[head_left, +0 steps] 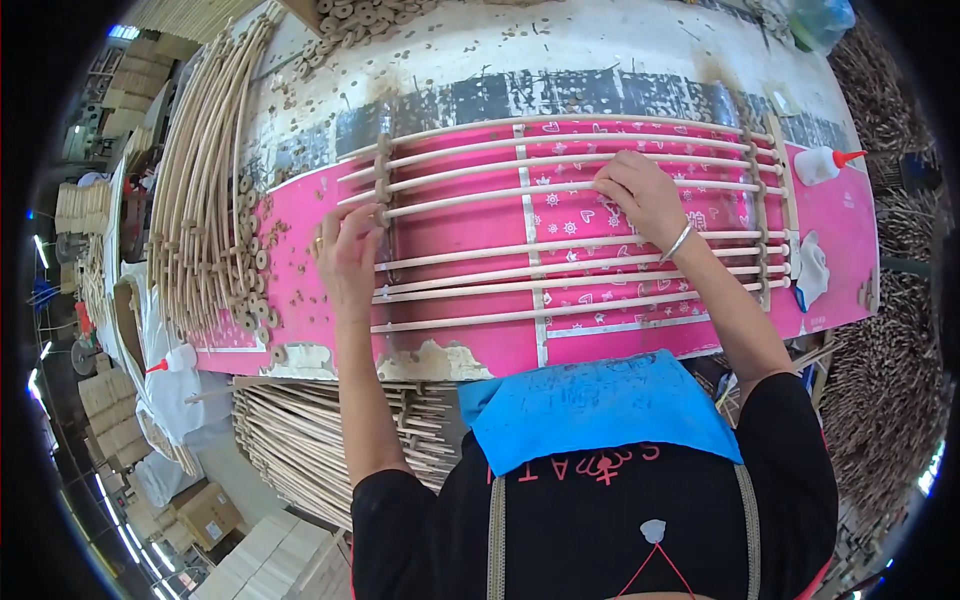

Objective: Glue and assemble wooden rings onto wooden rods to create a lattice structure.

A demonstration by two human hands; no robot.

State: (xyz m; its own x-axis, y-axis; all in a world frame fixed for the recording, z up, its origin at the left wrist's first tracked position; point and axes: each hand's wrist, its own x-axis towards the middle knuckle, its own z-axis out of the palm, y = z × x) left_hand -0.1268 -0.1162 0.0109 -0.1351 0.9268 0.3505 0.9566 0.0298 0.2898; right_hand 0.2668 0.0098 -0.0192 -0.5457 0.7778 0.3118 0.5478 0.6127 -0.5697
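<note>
Several slim pale wooden rods [460,252] lie side by side across a pink sheet [300,290]. My right hand [640,195] is closed in a pinch on one rod [540,189] near the middle of the row. At that rod's left end, my left hand [345,255] has its fingers closed around the tip, next to a small wooden ring [380,214]. More wooden rings [383,165] sit on the left ends of the farther rods. At the right, the rods pass through another line of rings [755,165] beside a wooden strip [783,190].
A bundle of rods [205,190] with rings lies at the left, loose rings [262,260] beside it. White bottles with red tips stand at the right [822,166] and left [180,358]. More rods [320,430] are stacked below the table edge. A blue cloth [610,410] covers my front.
</note>
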